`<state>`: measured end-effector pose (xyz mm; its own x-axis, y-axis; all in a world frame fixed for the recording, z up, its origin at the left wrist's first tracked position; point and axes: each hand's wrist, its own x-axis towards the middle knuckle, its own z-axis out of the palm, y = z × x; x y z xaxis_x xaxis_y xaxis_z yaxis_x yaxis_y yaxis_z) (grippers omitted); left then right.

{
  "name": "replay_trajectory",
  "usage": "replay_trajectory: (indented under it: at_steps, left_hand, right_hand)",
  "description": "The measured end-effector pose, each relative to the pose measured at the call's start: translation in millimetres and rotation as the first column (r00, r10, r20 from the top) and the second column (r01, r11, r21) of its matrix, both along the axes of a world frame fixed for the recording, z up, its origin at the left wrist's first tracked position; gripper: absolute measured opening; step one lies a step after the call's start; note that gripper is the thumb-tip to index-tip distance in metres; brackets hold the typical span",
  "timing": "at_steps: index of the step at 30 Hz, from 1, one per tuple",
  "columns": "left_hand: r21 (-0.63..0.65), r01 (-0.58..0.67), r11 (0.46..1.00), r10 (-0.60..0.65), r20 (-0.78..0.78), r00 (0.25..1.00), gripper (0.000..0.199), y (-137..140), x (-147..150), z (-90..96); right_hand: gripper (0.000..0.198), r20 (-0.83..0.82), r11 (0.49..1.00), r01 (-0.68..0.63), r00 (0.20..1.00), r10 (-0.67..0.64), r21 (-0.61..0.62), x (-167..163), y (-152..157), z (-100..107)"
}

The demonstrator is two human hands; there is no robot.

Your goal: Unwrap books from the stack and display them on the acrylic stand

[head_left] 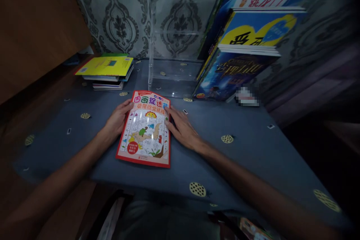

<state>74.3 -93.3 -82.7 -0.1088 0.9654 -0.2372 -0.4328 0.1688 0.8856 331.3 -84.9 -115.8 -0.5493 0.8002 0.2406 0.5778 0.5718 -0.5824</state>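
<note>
A red-bordered children's picture book (146, 131) is between my two hands above the table, its cover facing up toward me. The cover has colourful Chinese lettering, a smiling sun and small cartoon animals. My left hand (119, 118) grips the book's left edge, thumb near the upper left corner. My right hand (181, 125) holds the right edge, its fingertips resting on the cover beside the title. The parts of my fingers under the book are hidden.
A stack of books (108, 69) with a yellow one on top lies at the back left. Behind the picture book stands a clear acrylic rack (173, 86). Upright books (239, 65) fill its right side. A blue pineapple-patterned cloth (242, 168) covers the table, and a wooden panel (39, 18) rises at left.
</note>
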Motion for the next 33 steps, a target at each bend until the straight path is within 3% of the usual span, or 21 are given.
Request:
replay_trajectory:
  at_steps: [4,8,13,16,23,29,33]
  left_hand:
    - [-0.026,-0.03,0.999,0.031,0.036,0.999,0.013,-3,12,-0.8]
    - [-0.033,-0.008,0.999,0.011,0.096,0.995,0.012,-4,27,-1.6]
    - [-0.028,0.045,0.999,-0.042,0.086,0.995,0.01,-3,37,-3.1]
    - [-0.034,0.067,0.997,-0.065,0.067,0.996,0.01,0,41,-3.8]
    - [-0.025,0.1,0.995,-0.1,-0.01,0.995,0.016,13,46,-1.0]
    - [-0.079,0.069,0.995,-0.074,-0.059,0.995,0.003,14,53,0.9]
    - [-0.073,0.02,0.997,-0.024,-0.056,0.998,0.017,12,57,-2.7]
  right_hand:
    - [0.057,-0.273,0.995,0.03,0.96,-0.056,-0.099,3,-12,-1]
    - [0.069,-0.589,0.948,-0.013,0.786,-0.187,-0.318,0,-14,3]
    - [0.069,-0.733,0.859,-0.072,0.56,-0.386,-0.507,4,-6,11]
    - [0.064,-0.752,0.828,-0.079,0.473,-0.459,-0.555,12,2,11]
    - [0.058,-0.752,0.828,-0.069,0.465,-0.466,-0.556,25,14,7]
    - [0.064,-0.747,0.829,-0.053,0.468,-0.472,-0.557,23,16,5]
    - [0.063,-0.732,0.811,-0.066,0.479,-0.485,-0.581,23,18,2]
